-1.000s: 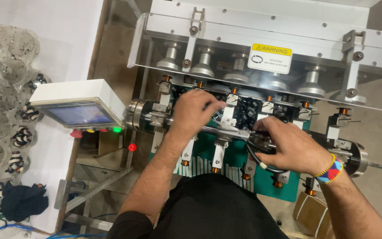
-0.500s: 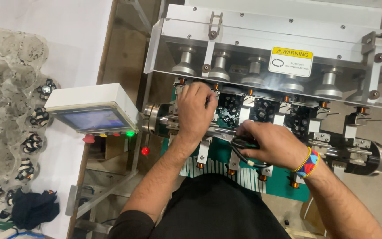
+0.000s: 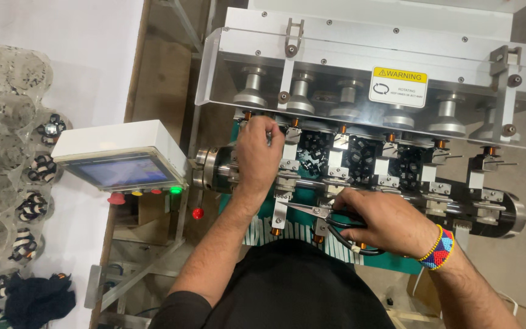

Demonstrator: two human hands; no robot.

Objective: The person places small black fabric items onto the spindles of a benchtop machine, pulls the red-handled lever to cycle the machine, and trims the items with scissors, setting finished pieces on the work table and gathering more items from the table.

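The left hand (image 3: 258, 152) is stretched forward onto the left end of a long metal winding machine with a row of black-and-silver clamps (image 3: 360, 176), its fingers curled down over the leftmost clamp near the top edge; whether they pinch anything small there cannot be told, since the fingertips are hidden behind the knuckles. The right hand (image 3: 385, 220) sits nearer the body and to the right, closed around the black looped handles of a pair of steel scissors (image 3: 318, 212), whose blades point left toward the left forearm and lie nearly shut (only a thin gap shows). A beaded multicolour wristband (image 3: 438, 247) circles the right wrist.

Just beyond both hands a tilted clear plastic guard (image 3: 360, 79) covers 5 grey metal rollers, and a yellow-and-white warning sticker (image 3: 398, 86) is stuck to it above the right hand. Under the right hand a green striped mat (image 3: 391, 261) shows below the machine.

Left of the left hand stands a white control box with a blue screen (image 3: 120, 164), with a red mushroom button (image 3: 115, 198) and small coloured lamps along its lower edge. Farther left, well apart from the hands, a clear moulded plastic tray (image 3: 7, 152) holds several black-and-white wound coils (image 3: 44, 167) in its pockets.
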